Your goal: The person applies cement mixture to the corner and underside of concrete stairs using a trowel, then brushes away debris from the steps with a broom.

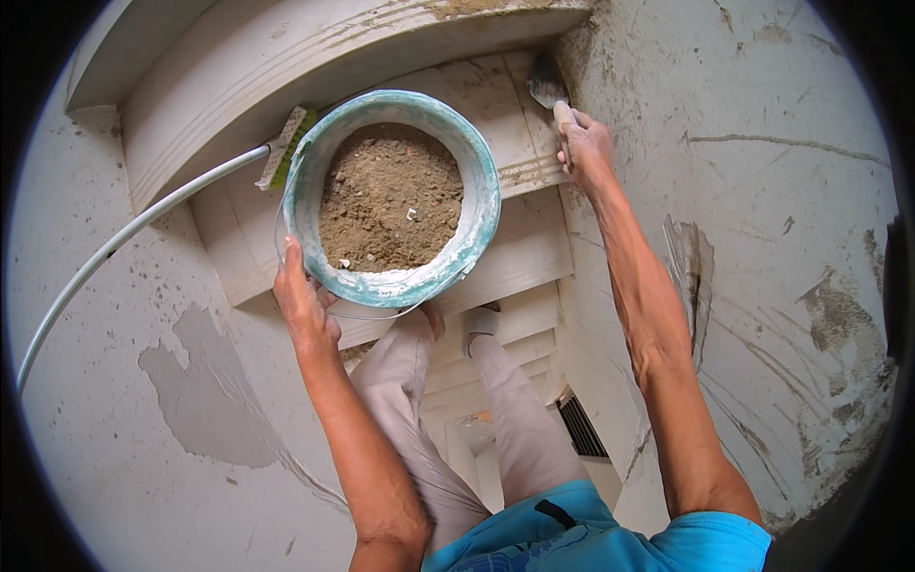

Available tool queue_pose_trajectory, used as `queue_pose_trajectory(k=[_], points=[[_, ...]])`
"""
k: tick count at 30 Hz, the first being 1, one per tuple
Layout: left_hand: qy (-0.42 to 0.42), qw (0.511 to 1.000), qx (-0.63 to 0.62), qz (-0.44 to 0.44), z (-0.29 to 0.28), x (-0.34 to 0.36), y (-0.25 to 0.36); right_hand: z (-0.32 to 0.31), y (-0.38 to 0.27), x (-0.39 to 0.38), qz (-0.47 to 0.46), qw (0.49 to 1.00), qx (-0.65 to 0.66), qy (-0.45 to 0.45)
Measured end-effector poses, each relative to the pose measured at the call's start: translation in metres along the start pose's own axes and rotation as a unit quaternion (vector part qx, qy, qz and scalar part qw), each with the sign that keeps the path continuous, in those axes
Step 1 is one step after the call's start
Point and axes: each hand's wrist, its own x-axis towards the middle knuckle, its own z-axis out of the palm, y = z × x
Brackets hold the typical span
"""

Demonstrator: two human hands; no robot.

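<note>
Head view looking down a staircase between two scuffed pale walls. At far left, a bare grey patch [214, 400] shows where the left wall's coating is missing. A broom [280, 146] with a pale pole has its green bristles right beside the bucket. The left hand [307, 303] has its grip closed on the bucket's near-left edge, where the wire handle runs; whether the fingers hold rim or wire cannot be told. The chalky green bucket [487, 181], mostly full of loose brown dirt [391, 195], is over the stairs [538, 238], its base hidden. Below it, the person's feet [434, 321] are on a lower step. The right hand [586, 153] grips the handle of a trowel [548, 84], whose blade is in the corner where step meets right wall [782, 219]. The bucket could tip and spill down the stairs if its base sits near an edge or the left grip slips; a backward step could cost the person balance; an elbow could knock the broom. No brand, label or writing can be read; the blue shirt [610, 543] bears a dark print.
</note>
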Motion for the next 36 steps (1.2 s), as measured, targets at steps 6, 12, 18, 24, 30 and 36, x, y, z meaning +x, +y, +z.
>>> queue_pose_trajectory(k=[6, 12, 18, 24, 30, 36], points=[[-0.01, 1.0, -0.002, 0.001, -0.001, -0.001, -0.002, 0.021, -0.002, 0.02, -0.013, 1.0, -0.023, 0.006], [-0.021, 1.0, -0.002, 0.019, 0.002, 0.0, -0.001, 0.02, 0.059, 0.025, -0.155, 0.972, -0.132, 0.113], [-0.035, 0.999, -0.017, 0.012, -0.001, -0.002, 0.001, -0.013, 0.049, -0.046, -0.167, 0.979, -0.078, 0.086], [-0.024, 1.0, -0.013, 0.011, -0.006, 0.002, -0.002, -0.067, -0.006, -0.166, -0.313, 0.933, -0.177, 0.009], [-0.032, 0.999, -0.018, 0.008, -0.002, 0.003, -0.002, -0.073, -0.017, -0.211, -0.417, 0.859, -0.289, -0.066], [-0.029, 0.999, -0.017, 0.019, -0.002, 0.0, -0.001, -0.07, 0.021, -0.178, -0.1, 0.992, -0.072, -0.04]])
